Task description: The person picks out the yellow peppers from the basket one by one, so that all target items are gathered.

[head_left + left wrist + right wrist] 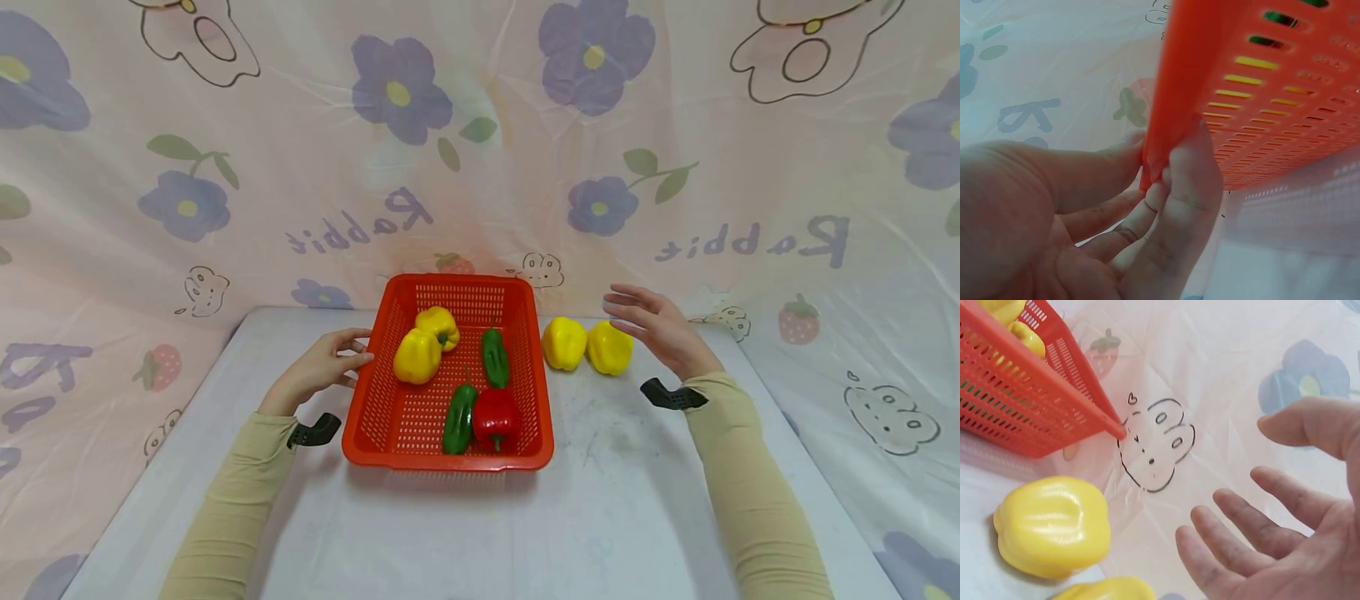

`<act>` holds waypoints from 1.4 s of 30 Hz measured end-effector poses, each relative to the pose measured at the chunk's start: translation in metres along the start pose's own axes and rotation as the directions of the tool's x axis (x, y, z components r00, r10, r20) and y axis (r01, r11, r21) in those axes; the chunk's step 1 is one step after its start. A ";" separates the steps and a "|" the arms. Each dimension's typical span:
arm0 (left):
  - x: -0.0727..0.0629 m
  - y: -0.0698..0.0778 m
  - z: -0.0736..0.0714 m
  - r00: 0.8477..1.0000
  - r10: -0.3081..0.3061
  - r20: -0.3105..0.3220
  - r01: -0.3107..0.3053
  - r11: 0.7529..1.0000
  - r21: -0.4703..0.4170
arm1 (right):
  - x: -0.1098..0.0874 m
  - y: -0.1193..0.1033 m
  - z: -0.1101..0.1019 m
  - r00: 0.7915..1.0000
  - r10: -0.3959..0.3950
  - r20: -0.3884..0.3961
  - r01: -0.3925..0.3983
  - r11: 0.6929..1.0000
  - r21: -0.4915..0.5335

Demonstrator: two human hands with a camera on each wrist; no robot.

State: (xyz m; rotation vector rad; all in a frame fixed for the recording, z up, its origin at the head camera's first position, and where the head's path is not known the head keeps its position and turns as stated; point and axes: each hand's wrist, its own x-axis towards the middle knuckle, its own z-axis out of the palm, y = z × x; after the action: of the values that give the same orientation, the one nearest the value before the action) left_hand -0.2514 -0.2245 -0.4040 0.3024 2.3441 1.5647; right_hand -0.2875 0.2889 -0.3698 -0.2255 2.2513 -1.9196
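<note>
A red plastic basket (420, 461) stands in the middle of the table. My left hand (322, 371) pinches its left rim, thumb outside and fingers curled beneath, as the left wrist view shows. In the basket lie two yellow bell peppers (417, 357), two long green peppers (459, 421) and a red bell pepper (496, 417). To the right of the basket, a yellow bell pepper (564, 343) sits beside another yellow bell pepper (609, 348). Just over the outer one hovers my right hand (660, 329), fingers spread and holding nothing.
The white table (600, 500) reaches back to a hanging cloth (495, 183) printed with flowers, rabbits and strawberries. Each wrist carries a black strap mount (672, 395) over a beige sleeve.
</note>
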 end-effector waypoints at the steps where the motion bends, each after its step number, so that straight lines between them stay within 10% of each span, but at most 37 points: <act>1: 0.000 0.000 0.000 1.000 0.003 0.002 -0.003 1.000 -0.001 | 0.000 -0.001 0.002 1.000 -0.004 0.002 0.004 1.000 -0.005; 42: 0.001 -0.002 -0.002 1.000 0.009 -0.003 -0.009 1.000 -0.013 | 0.018 -0.015 0.075 0.975 -0.058 0.215 0.063 0.998 -0.015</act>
State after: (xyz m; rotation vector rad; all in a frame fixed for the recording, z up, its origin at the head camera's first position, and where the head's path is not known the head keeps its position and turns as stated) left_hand -0.2529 -0.2266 -0.4054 0.3087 2.3368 1.5855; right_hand -0.2879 0.2109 -0.3675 -0.4852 2.1475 -1.8030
